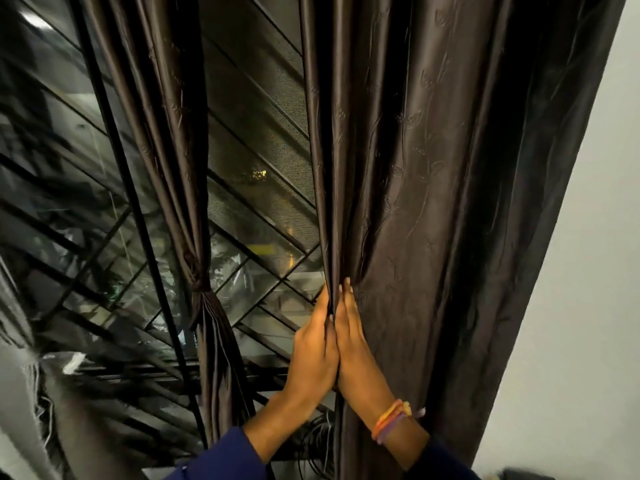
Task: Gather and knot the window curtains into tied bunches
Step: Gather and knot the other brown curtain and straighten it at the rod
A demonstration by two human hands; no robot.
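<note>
Two hands meet at the inner edge of a wide, dark brown satin curtain with an embossed leaf pattern point(433, 168), which hangs loose on the right side of the window, beside a plain white wall point(581, 271). The left hand point(313, 348) and right hand point(353, 337) are pressed side by side, fingers straight and pointing up, with the curtain's gathered edge folds squeezed between them. The right wrist wears a band of orange and purple threads point(391, 419); both arms are in dark blue sleeves point(225, 459). To the left hangs a second, narrower dark brown curtain point(166, 133), already gathered and tied in a knot point(197, 271), its tail falling below. Behind both, a black metal window grille with diagonal bars point(256, 109) covers dark glass.
</note>
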